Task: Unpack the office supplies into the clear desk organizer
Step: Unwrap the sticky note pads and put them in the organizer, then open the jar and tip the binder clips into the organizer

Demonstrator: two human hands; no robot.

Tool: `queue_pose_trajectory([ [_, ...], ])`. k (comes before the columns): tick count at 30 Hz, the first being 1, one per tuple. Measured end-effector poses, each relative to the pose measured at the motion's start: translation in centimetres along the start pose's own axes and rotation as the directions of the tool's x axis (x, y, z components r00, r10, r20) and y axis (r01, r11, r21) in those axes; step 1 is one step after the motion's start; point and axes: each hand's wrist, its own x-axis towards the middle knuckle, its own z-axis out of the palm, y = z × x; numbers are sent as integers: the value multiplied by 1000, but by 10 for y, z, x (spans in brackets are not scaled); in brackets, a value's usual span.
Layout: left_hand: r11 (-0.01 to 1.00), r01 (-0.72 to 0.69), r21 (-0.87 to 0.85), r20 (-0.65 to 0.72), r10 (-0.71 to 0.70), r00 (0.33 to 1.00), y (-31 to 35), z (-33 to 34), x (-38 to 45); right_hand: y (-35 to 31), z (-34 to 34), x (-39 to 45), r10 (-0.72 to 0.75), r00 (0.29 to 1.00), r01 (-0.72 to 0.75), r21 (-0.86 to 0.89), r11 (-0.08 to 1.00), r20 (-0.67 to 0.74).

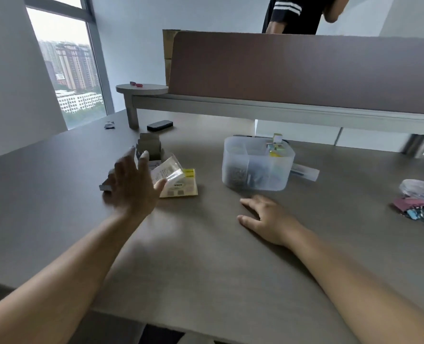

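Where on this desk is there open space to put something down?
The widest bare stretch of desk lies in front, between the two forearms. Another runs between the clear organizer and the bag of clips. It is crowded at the left hand, among the packets and the open box.

This is an office in a high-rise. A long grey worktop (206, 244) is split from the facing seat by a brown fabric privacy screen (292, 70) on a metal rail. A tall window (67, 70) looks out on apartment towers. Stationery lies about: a clear desk organizer (256, 165) and a bag of binder clips (419, 202).
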Motion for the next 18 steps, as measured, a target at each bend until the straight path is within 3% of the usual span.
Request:
queue_pose_trajectory([
  [4,934,-316,-164,37,326,945,33,0,-23,30,-11,-30,102,992,-103,-18,994,-71],
  [8,852,-423,-308,332,513,792,83,13,-51,67,-23,-58,225,965,-227,1,974,-135],
  [13,822,-517,-240,538,556,634,131,41,-49,112,-41,-70,380,898,-380,43,924,-223],
  [18,800,-550,-239,550,579,603,146,54,-38,144,-58,-51,402,839,-433,-1,902,-368],
])
